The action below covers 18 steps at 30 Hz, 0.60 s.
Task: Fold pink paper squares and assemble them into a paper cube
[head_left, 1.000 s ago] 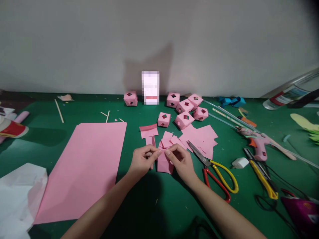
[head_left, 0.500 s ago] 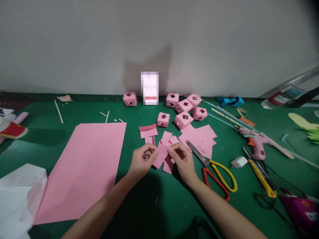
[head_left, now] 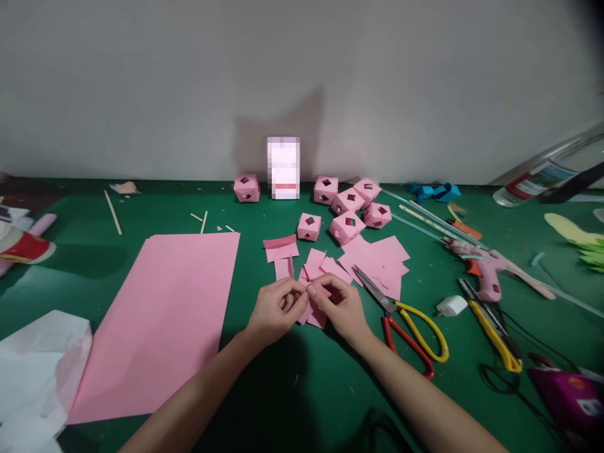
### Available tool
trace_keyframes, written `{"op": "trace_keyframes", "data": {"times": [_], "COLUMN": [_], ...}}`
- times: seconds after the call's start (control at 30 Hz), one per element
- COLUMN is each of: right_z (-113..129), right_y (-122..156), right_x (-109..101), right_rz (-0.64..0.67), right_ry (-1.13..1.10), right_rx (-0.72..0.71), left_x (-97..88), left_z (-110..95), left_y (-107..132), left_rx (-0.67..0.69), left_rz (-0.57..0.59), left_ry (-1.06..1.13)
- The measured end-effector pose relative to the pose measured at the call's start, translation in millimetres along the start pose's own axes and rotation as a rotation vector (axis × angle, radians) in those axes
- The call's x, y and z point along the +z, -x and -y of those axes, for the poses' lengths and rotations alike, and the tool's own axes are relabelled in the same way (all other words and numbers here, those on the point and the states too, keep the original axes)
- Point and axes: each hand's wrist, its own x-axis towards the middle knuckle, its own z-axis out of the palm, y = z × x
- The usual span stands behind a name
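Observation:
My left hand (head_left: 278, 309) and my right hand (head_left: 340, 305) meet fingertip to fingertip in front of me, both closed in a pinch. Between them is a small piece of pink paper (head_left: 323, 290), mostly hidden by the fingers. Under and behind the hands lie several loose pink paper pieces (head_left: 314, 261), some overlapping. A folded pink strip (head_left: 281, 249) rests just beyond my left hand. Scissors (head_left: 387, 306) with one red and one yellow handle lie half open to the right of my right hand, their tips on larger pink scraps (head_left: 387, 258).
Several pink folded paper shapes (head_left: 346, 228) with diamond holes stand toward the wall, near a blurred bright screen (head_left: 284, 167). Large pink sheets (head_left: 165, 321) lie at left. A glue gun (head_left: 491, 277), a utility knife (head_left: 493, 330) and a white plug (head_left: 452, 306) are at right.
My hands have come together; the left moved right and the right slightly left. The pink paper between them is now more covered by the fingers.

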Motion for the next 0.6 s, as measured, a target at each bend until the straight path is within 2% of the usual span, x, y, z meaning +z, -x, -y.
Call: {"op": "trace_keyframes", "data": {"times": [0.13,0.3,0.43,0.6], "right_z": [-2.9,-0.8,1.4,2.6], "right_y": [-0.2,0.1,1.6,3.6], "right_x": [0.5,1.0,2.2,4.2], "right_rz": [-0.042,-0.035,-0.031,-0.112], "right_ry": [0.007,0.011,0.091,0.233], "right_rx": [0.028,0.030,-0.024,-0.094], "left_x": [0.9,0.8,0.8,2.8], "left_z": [2.2,4.3,4.6,3.4], "left_y": [0.8,1.7,2.0,3.6], "left_rx": [0.009,0.048,0.103,0.102], "left_rz": [-0.047,-0.148,-0.146,-0.130], "left_ry": [-0.016,0.010,-0.034,-0.101]}}
